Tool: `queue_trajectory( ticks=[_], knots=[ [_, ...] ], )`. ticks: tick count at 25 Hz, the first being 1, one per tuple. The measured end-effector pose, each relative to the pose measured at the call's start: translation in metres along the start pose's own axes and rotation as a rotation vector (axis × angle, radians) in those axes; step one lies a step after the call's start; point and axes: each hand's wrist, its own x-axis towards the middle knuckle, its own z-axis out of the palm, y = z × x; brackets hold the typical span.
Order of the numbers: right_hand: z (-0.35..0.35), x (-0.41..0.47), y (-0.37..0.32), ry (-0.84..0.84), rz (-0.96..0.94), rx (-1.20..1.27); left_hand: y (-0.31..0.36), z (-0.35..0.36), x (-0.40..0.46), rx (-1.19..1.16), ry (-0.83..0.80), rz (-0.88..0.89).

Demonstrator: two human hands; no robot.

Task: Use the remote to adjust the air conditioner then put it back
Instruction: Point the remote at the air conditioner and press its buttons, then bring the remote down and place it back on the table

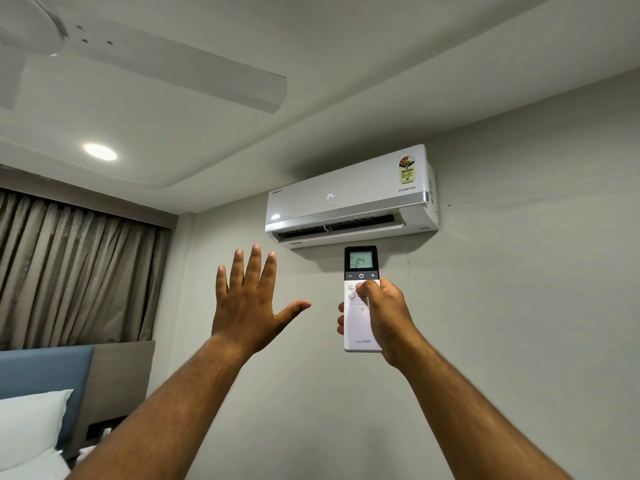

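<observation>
**Remote held up beneath the air conditioner**

The remote (pixel 361 299) is gripped upright in the right hand (pixel 384 315), raised just below the air conditioner (pixel 349 199) mounted high on the wall (pixel 519 306). The hand is wrapped around the remote's lower body, with fingertips showing past its left edge and the thumb laid across the upper buttons. "24" is shown on the remote's small screen, and the same figure is lit on the unit's front panel. The louvre along the unit's underside is seen open. A coloured rating label is stuck near the unit's right end, above the word "INVERTER".

The left hand (pixel 251 299) is raised beside the remote, well apart from it, with nothing held: the fingers are spread and pointed upward, the thumb stretched toward the remote, the back of the hand turned to the camera.

A ceiling fan (pixel 166 64) and a lit downlight (pixel 100 151) are seen overhead. Curtains (pixel 76 271) are hung at left, above a blue headboard (pixel 41 372) and a white pillow (pixel 31 427).
</observation>
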Motion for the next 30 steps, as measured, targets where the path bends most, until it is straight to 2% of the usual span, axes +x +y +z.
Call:
queue_trajectory(
  ticks=[4,9,14,18,21,25,30],
  knots=[
    [0.011,0.000,0.007,-0.032,0.025,0.006,-0.005,0.001,-0.004,-0.027,0.003,-0.010],
    [0.048,-0.009,0.028,-0.087,0.106,0.005,-0.019,0.002,-0.027,-0.075,-0.046,-0.126],
    [0.110,-0.033,0.069,-0.163,0.192,-0.005,-0.043,-0.003,-0.078,-0.521,-0.101,-0.329],
    [0.164,-0.063,0.108,-0.311,0.281,0.020,-0.072,-0.019,-0.126,-0.693,-0.192,-0.562],
    [0.203,-0.088,0.129,-0.403,0.346,0.093,-0.098,-0.037,-0.156,-0.725,-0.182,-0.726],
    [0.247,-0.130,0.160,-0.572,0.543,0.250,-0.132,-0.062,-0.203,-0.664,-0.183,-0.916],
    [0.279,-0.197,0.217,-0.798,0.613,0.184,-0.168,-0.081,-0.297,-0.544,-0.204,-1.166]
  ],
)
